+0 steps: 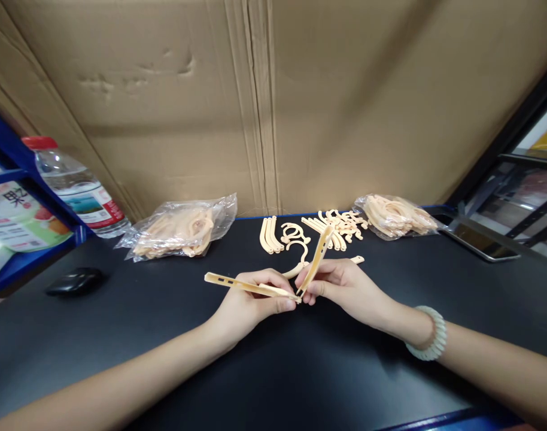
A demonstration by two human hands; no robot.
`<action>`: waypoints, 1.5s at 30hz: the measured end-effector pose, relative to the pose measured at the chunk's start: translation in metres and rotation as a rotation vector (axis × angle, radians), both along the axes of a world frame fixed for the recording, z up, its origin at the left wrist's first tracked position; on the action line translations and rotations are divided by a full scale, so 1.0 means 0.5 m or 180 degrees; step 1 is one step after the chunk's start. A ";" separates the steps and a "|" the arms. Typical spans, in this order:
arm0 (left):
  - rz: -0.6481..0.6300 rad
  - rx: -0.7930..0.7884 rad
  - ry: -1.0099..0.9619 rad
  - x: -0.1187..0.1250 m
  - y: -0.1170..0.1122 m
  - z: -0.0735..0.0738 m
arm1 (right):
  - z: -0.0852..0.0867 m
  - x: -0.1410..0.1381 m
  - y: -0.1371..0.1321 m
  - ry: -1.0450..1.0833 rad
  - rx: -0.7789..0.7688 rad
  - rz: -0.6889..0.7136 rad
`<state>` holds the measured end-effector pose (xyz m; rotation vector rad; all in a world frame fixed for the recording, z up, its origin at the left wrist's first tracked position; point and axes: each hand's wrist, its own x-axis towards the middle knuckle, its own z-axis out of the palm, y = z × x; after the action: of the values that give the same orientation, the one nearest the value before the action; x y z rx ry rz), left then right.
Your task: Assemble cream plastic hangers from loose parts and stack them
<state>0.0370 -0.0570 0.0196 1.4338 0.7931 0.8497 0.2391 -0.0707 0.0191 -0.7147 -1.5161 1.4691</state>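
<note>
Between thumb and fingers, my left hand (255,294) is closed on a long beige plastic hanger arm (228,281) with slots near its outer end. My right hand (340,284) is closed on a second beige hanger arm (319,258), which is tilted upward. The inner ends of the two arms meet in a V at my fingertips; whether they are joined I cannot tell. Just behind my hands lies a curved beige hook (298,250) on the dark table. Part of another beige piece (358,260) shows behind my right hand.
Farther back are several beige hanger arms (270,234) and a pile of small hooks (345,222). Clear bags of beige parts stand at left (179,230) and right (392,215). A black mouse (76,281), a water bottle (82,191) and a phone (480,239) flank them. Cardboard (166,120) rises behind.
</note>
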 end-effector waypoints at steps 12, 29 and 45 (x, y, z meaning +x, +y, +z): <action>-0.0011 0.0002 -0.0041 0.003 -0.003 0.003 | 0.007 0.001 0.000 -0.0248 0.0007 0.0082; 0.0333 0.0251 0.0008 0.005 -0.013 0.005 | -0.006 -0.015 -0.022 -0.0273 0.0168 -0.0328; 0.0377 -0.0284 -0.0324 0.008 -0.013 0.007 | -0.012 -0.027 -0.024 -0.0190 0.0079 -0.0692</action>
<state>0.0412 -0.0634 0.0233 1.2648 0.8344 0.9582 0.2254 -0.0826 0.0129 -0.8858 -1.4491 1.2742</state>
